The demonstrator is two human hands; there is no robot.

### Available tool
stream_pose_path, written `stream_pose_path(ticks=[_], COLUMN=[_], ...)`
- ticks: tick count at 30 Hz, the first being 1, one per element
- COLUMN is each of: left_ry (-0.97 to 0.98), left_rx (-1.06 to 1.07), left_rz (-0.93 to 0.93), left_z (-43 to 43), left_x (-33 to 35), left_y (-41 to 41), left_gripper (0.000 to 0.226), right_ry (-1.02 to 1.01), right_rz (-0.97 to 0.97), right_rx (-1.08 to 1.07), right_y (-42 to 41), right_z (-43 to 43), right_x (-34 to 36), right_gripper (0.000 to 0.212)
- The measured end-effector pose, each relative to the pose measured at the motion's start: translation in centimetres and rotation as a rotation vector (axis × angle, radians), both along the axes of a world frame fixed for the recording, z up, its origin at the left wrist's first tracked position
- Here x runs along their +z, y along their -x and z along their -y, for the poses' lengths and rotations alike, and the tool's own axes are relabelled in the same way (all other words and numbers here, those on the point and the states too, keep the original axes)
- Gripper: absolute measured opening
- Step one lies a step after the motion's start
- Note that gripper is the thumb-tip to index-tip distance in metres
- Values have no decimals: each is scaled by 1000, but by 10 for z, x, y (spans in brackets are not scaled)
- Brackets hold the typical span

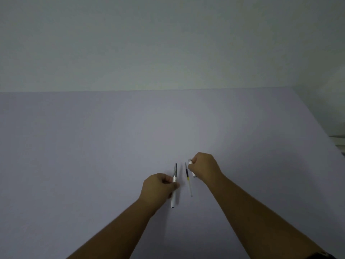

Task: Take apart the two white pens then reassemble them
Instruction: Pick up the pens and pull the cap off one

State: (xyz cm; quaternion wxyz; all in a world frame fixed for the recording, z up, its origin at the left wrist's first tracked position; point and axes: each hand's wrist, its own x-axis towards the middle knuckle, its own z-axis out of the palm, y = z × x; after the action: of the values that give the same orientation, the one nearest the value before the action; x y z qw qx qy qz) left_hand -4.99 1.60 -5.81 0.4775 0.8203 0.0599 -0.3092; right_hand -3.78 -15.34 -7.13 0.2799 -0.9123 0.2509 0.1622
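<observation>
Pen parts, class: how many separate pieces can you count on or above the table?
3: a whole pen in the left hand, a refill lying between the hands, and a barrel in the right hand. Smaller parts may be hidden.

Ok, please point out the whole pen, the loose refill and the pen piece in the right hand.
pen (pixel 173 191), head view, on the white barrel below the left hand's fingers.
refill (pixel 187 172), head view, on its dark ink section.
pen piece (pixel 190 162), head view, on its white end beside the right hand's fingers.
</observation>
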Motion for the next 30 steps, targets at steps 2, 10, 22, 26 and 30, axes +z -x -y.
stream_pose_path(ticks=[2, 10, 22, 26, 30], left_ry=[14, 9, -33, -22, 36], left_rx=[26, 59, -4, -44, -59], left_rz=[-19, -21, 114, 123, 80], left_z=[-2, -5, 2, 1, -3], left_x=[-1, -8, 6, 11, 16], left_y=[1, 2, 3, 4, 4], left_gripper=[8, 7, 10, 11, 14], right_ry=[16, -76, -548, -608, -768], right_rz=[27, 72, 25, 72, 137], right_rx=[-23, -121, -136, -95, -58], right_y=[4, 12, 22, 20, 26], right_z=[0, -1, -25, -25, -22], right_x=[-8, -8, 31, 36, 38], right_gripper=[33, 27, 37, 22, 16])
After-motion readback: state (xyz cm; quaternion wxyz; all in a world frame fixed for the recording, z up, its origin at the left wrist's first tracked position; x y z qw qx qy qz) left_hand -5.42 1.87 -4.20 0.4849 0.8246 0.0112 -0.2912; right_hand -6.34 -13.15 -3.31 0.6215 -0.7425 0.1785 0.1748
